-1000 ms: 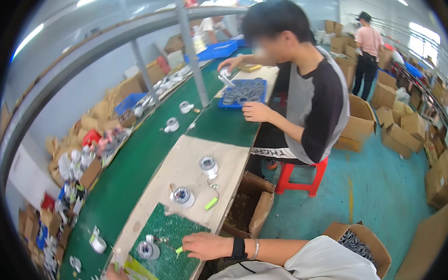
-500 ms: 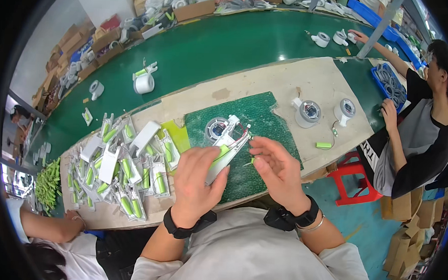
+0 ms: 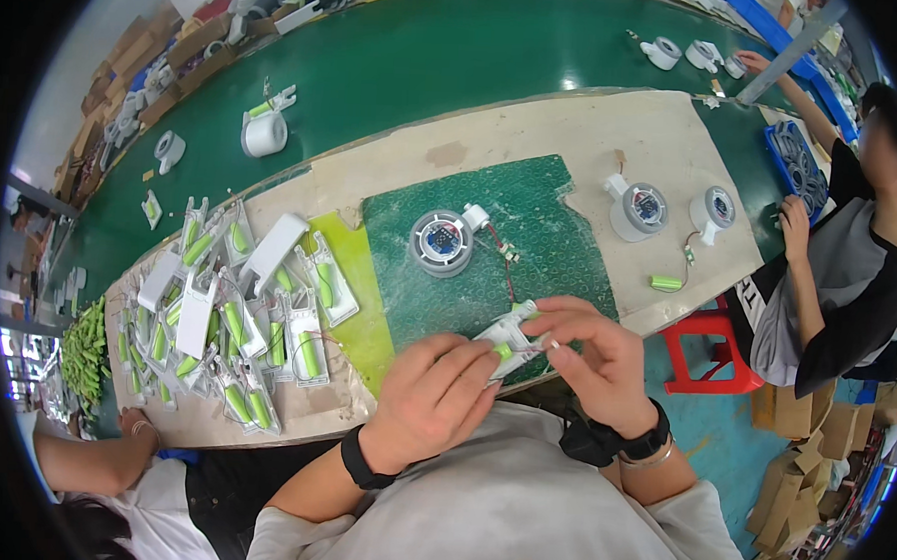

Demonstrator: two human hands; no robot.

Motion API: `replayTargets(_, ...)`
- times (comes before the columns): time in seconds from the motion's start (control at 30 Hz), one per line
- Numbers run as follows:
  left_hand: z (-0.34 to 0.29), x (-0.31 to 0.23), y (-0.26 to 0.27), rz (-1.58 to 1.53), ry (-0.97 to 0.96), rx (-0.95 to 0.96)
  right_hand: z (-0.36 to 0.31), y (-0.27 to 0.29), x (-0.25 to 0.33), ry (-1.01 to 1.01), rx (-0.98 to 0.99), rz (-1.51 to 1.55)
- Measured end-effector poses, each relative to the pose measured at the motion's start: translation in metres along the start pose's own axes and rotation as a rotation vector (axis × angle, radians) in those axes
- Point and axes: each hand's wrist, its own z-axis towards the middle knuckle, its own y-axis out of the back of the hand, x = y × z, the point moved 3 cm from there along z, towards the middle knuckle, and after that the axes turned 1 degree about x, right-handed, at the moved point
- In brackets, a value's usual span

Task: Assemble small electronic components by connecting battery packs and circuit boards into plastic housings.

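Note:
My left hand is closed around a white plastic handle shell, low over the front edge of a green mat. A green battery cell shows inside the shell, partly hidden by my fingers. My right hand is at the shell's right side, thumb and fingertips pinching at thin wires there. Beyond them, a round white-and-grey unit with an exposed circuit board lies on the mat. From its side arm a red wire runs past a small connector board to the shell.
To the left lies a heap of white shells with green cells. Two round units and a loose green cell sit at right. A co-worker sits beyond, near a blue bin. Another person's arm rests at left.
The shell has moved away from the round unit, toward me and to the right, with both hands following. The round unit now shows fully on the mat. The view has shifted slightly.

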Motion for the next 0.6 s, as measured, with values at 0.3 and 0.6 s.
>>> replayTargets(0.3,-0.005,-0.002,-0.010,0.019,-0.010,0.079,0.003,0.001,-0.002,0.113,0.297,-0.372)
replayTargets(0.6,-0.010,0.005,0.000,-0.163,0.033,0.150,0.007,0.001,-0.009,-0.154,0.406,0.061)
